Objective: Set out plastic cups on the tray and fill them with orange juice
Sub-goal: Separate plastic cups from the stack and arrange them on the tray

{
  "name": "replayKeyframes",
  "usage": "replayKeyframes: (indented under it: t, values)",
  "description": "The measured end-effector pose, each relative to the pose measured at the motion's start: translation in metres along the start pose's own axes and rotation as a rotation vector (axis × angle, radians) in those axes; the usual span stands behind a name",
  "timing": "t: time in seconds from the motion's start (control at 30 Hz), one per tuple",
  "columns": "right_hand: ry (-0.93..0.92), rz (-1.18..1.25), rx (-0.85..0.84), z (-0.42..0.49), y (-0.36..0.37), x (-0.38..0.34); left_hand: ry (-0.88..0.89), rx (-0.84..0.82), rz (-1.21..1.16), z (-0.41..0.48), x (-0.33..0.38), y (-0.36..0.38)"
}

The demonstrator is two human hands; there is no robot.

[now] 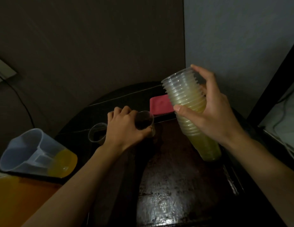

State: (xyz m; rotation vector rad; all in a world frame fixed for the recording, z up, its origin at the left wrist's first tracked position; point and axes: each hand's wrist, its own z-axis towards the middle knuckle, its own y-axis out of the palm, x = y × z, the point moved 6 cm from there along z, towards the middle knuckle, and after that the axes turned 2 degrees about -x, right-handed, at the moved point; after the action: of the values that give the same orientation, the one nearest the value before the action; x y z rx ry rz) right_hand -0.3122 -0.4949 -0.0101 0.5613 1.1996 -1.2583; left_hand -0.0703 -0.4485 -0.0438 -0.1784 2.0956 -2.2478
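Tilted cup stack (184, 95) above dark tray (167, 185)

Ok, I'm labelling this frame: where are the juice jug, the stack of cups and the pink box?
juice jug (49, 143): head view, clear wall above the juice.
stack of cups (182, 94): head view, stacked rims.
pink box (160, 104): head view, top face.

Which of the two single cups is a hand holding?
The single cup nearer the pink lid: the left hand grips it. The other cup stands alone, nearer the jug. The right hand holds the stack.
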Motion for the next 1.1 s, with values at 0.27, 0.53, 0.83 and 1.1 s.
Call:
replayKeyframes:
  t: [0.27, 0.53, 0.83, 1.1]
  values:
    - [0.010, 0.019, -0.026, 0.000, 0.002, -0.001, -0.042, -0.039, 0.011, 0.002, 0.002, -0.004]
    - [0.017, 0.012, -0.037, -0.001, 0.006, 0.001, -0.091, 0.072, -0.379, 0.002, 0.006, -0.026]
    - [0.019, -0.050, -0.129, -0.002, 0.017, -0.001, -0.099, -0.171, -1.099, 0.018, 0.060, -0.066]
    - [0.027, -0.091, -0.185, -0.001, 0.015, 0.002, -0.189, -0.118, -1.021, 0.024, 0.066, -0.072]
